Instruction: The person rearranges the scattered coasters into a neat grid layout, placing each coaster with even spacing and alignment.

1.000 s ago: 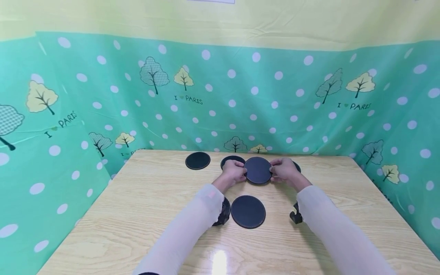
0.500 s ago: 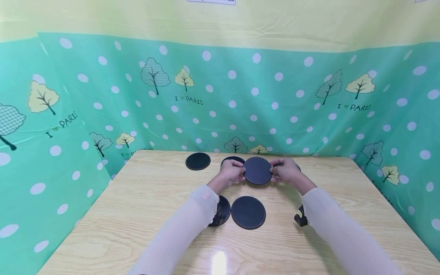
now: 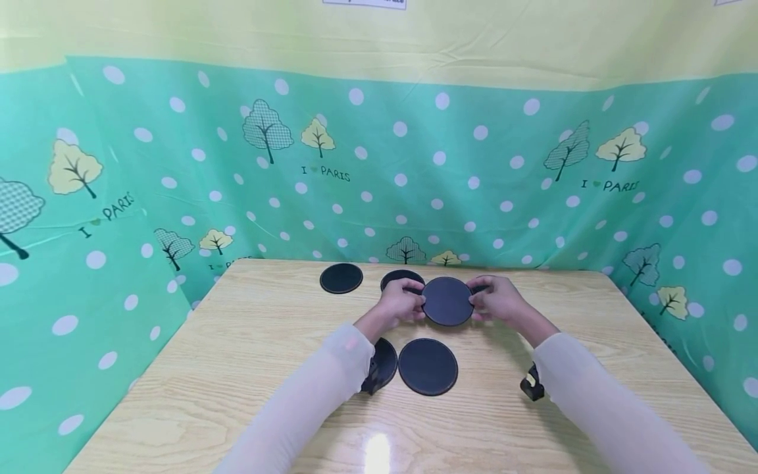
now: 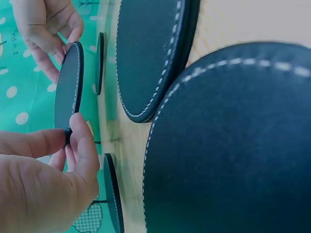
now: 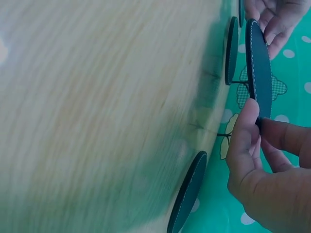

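Observation:
Between my two hands is a round dark coaster (image 3: 448, 301) with pale stitching round its rim, raised above the table. My left hand (image 3: 401, 301) pinches its left edge between thumb and fingers. The opposite edge is pinched the same way by my right hand (image 3: 496, 299). In the left wrist view the held coaster (image 4: 69, 90) stands tilted, apart from the tabletop. Two more coasters lie nearer me: one (image 3: 428, 367) in full view, and one (image 3: 387, 362) partly covered by my left sleeve and wrist gear.
Along the table's back edge lie a coaster (image 3: 341, 278) at the left, another (image 3: 403, 275) partly behind my left hand, and a third (image 5: 187, 194), mostly hidden by my right hand in the head view. A green patterned curtain (image 3: 438, 178) hangs behind the wooden table (image 3: 237, 368).
The held coaster has come slightly down and toward me, shifting a little right. My forearms have spread a bit apart. The coasters on the table have stayed put.

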`<state>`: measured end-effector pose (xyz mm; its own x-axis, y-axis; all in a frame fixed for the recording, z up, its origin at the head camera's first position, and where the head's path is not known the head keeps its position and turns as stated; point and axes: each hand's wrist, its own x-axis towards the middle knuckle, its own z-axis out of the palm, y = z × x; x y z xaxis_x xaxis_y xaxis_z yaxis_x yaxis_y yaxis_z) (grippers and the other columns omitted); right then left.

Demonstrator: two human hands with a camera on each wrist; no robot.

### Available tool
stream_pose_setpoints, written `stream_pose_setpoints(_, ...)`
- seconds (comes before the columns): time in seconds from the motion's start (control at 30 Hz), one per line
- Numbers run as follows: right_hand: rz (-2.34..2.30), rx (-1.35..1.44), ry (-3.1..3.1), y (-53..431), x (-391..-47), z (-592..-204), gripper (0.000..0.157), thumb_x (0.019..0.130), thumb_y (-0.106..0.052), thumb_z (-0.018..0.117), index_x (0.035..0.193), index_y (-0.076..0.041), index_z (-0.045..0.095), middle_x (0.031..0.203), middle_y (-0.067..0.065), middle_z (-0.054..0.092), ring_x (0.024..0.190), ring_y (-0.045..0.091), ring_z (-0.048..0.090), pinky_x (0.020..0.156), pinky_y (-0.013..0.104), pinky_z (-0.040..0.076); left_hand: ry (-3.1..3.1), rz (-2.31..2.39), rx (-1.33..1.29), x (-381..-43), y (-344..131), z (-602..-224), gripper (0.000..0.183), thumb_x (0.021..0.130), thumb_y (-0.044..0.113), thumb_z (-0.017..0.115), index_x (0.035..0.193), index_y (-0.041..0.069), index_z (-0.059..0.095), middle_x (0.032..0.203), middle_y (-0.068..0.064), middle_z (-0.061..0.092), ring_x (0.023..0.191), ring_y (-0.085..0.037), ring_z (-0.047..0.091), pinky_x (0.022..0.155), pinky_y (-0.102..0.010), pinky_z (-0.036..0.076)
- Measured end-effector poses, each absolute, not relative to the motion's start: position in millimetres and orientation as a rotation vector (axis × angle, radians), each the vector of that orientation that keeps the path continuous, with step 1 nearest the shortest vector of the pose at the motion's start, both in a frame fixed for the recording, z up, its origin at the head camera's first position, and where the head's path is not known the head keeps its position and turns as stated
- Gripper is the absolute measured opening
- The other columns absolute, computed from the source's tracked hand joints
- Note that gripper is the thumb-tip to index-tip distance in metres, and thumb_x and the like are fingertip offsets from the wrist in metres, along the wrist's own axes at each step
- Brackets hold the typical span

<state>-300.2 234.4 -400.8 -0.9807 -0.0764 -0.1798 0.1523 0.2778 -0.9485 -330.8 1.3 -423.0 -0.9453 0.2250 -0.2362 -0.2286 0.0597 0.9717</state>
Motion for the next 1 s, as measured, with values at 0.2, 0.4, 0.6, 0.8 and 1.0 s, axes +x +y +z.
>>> stream_pose_setpoints(0.2, -1.758, 0.052, 2.376, 241, -293, -403, 0.046, 0.097, 0.012, 0.055, 0.143, 0.006, 0.048, 0.098, 0.015, 0.061, 0.086, 0.021, 0.06, 0.076, 0.038, 0.065, 2.025, 1.936, 0.025, -323, 4, -423, 0.027, 0.094, -0.009, 0.065, 0.118, 0.005, 0.065, 0.085, -0.009, 0.06, 0.067, -0.017, 0.058, 0.076, -0.039, 0.066)
stream_pose_setpoints(0.4, -1.729, 0.02, 2.388, 247, -284, -404, 0.052, 0.093, 0.019, 0.051, 0.144, 0.007, 0.047, 0.099, 0.017, 0.063, 0.087, 0.022, 0.062, 0.074, 0.04, 0.066, 2.067, 1.897, 0.058, -313, 9, -423, 0.029, 0.093, -0.01, 0.067, 0.119, 0.004, 0.063, 0.092, -0.012, 0.063, 0.064, -0.018, 0.062, 0.066, -0.033, 0.066)
stream_pose_setpoints(0.6, -1.685, -0.025, 2.418, 252, -272, -404, 0.055, 0.09, 0.02, 0.047, 0.144, 0.007, 0.047, 0.099, 0.017, 0.063, 0.087, 0.021, 0.062, 0.072, 0.041, 0.066, 2.093, 1.83, 0.105, -302, 12, -423, 0.028, 0.093, -0.01, 0.065, 0.118, 0.002, 0.06, 0.096, -0.012, 0.064, 0.062, -0.018, 0.063, 0.067, -0.033, 0.066)
stream_pose_setpoints(0.8, -1.653, -0.045, 2.425, 258, -264, -407, 0.051, 0.093, 0.015, 0.05, 0.143, 0.006, 0.049, 0.099, 0.017, 0.062, 0.087, 0.022, 0.064, 0.073, 0.042, 0.066, 2.061, 1.851, 0.104, -293, 16, -425, 0.029, 0.09, -0.017, 0.064, 0.114, -0.001, 0.059, 0.095, -0.012, 0.056, 0.063, -0.017, 0.06, 0.062, -0.03, 0.064)
stream_pose_setpoints(1.0, -1.627, -0.058, 2.417, 264, -253, -408, 0.047, 0.096, 0.013, 0.053, 0.143, 0.006, 0.049, 0.102, 0.018, 0.062, 0.086, 0.023, 0.064, 0.072, 0.041, 0.066, 2.066, 1.823, 0.133, -284, 19, -426, 0.034, 0.088, -0.019, 0.065, 0.116, -0.002, 0.059, 0.094, -0.013, 0.058, 0.062, -0.017, 0.062, 0.062, -0.029, 0.065)
